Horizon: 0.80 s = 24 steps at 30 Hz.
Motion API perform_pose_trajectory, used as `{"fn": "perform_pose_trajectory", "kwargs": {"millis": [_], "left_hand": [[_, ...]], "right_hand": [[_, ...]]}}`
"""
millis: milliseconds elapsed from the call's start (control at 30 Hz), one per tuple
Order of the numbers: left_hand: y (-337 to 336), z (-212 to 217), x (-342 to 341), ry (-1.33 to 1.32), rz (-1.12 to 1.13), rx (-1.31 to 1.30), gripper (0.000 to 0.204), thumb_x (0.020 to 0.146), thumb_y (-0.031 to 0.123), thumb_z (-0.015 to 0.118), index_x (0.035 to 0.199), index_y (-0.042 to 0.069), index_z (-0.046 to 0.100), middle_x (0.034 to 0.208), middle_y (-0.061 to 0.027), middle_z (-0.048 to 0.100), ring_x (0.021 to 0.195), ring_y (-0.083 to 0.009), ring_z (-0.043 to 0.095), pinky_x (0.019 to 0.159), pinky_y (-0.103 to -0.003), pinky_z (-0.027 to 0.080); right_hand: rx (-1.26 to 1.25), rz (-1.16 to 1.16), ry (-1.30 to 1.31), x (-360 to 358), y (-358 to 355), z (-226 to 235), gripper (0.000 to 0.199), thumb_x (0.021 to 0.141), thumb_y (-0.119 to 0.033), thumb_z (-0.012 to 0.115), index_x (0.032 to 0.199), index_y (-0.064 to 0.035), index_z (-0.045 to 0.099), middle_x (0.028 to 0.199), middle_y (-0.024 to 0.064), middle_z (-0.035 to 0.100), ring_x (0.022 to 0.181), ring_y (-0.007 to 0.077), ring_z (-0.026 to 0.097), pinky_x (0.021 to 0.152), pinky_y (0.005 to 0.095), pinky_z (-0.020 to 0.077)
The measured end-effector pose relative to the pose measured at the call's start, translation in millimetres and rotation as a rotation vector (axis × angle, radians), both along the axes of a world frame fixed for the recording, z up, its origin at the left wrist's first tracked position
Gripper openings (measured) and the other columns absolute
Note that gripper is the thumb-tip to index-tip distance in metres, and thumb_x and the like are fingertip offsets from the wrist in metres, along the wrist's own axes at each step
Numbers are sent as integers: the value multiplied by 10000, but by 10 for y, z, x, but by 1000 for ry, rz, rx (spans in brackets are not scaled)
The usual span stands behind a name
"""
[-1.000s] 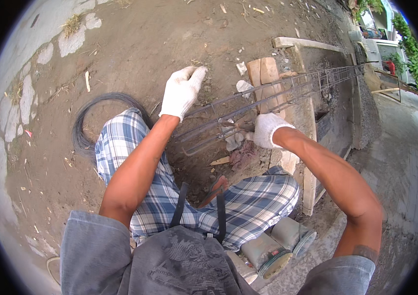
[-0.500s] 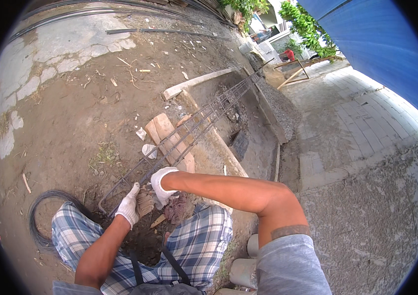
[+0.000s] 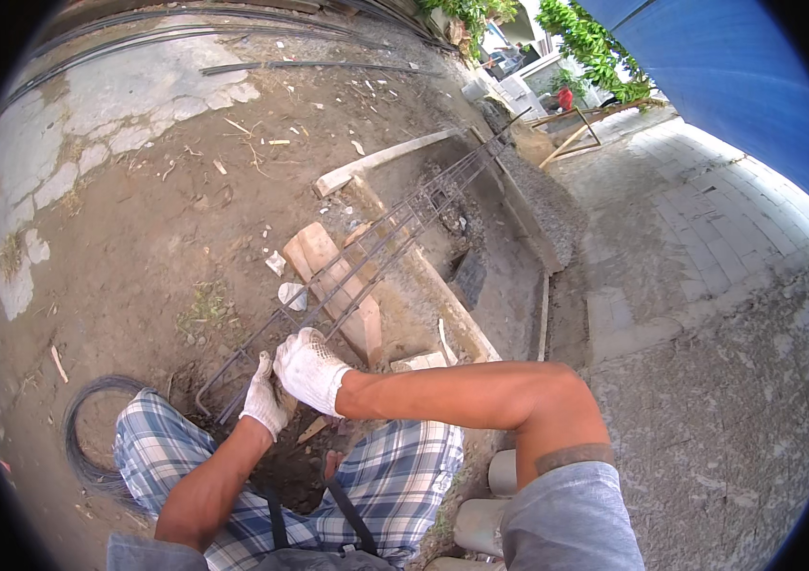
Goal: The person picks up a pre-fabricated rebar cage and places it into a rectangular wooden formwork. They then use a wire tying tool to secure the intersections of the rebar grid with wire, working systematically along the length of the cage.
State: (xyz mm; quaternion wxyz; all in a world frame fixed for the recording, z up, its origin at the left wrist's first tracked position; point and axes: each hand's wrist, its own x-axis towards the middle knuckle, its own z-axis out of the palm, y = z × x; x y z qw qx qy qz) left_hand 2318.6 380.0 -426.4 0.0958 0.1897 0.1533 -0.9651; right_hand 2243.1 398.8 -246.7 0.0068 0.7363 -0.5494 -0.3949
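Observation:
A long rebar cage (image 3: 387, 238) of thin steel bars with cross ties slants from in front of my knees toward the far right. My left hand (image 3: 268, 400), in a white knit glove, is closed at the cage's near end with the thumb up. Beside it, touching or nearly so, my right hand (image 3: 312, 369) is closed in a matching glove over the cage's bars. Whatever lies inside the fingers of either hand is hidden. Under the cage, wooden boards (image 3: 336, 281) lie on the dirt. A coil of dark wire (image 3: 81, 428) rests beside my left knee.
A concrete-edged pit (image 3: 481, 276) lies beyond the boards, under the cage's far part. Loose steel bars (image 3: 319, 66) stretch along the far ground. Grey cylinders (image 3: 481, 525) stand by my right leg. A blue tarp (image 3: 738, 86) hangs at upper right. A person in red (image 3: 565, 99) is far off.
My right hand has risen, turned over and come across to the left hand, its back now upward. My left hand has shifted slightly right. The view has moved a little.

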Motion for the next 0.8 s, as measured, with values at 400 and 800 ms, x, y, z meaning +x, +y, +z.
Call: {"fn": "perform_pose_trajectory", "kwargs": {"millis": [400,800], "left_hand": [[237,6,14,-65,-21,-56,618,1060,590,471,1464,131,566,1455,-40,631,1346,-239,578,1155,-424,438],[269,-43,20,53,-141,-53,782,1016,699,421,1570,147,421,1603,-105,467,1461,-336,450,1208,-509,368]], "right_hand": [[-155,204,-67,-376,39,-17,236,884,-227,613,1010,-40,680,820,65,629,740,245,651,604,410,442],[-278,291,93,-383,160,-55,281,910,-223,592,1068,-16,699,888,106,663,882,300,678,761,498,506]]}}
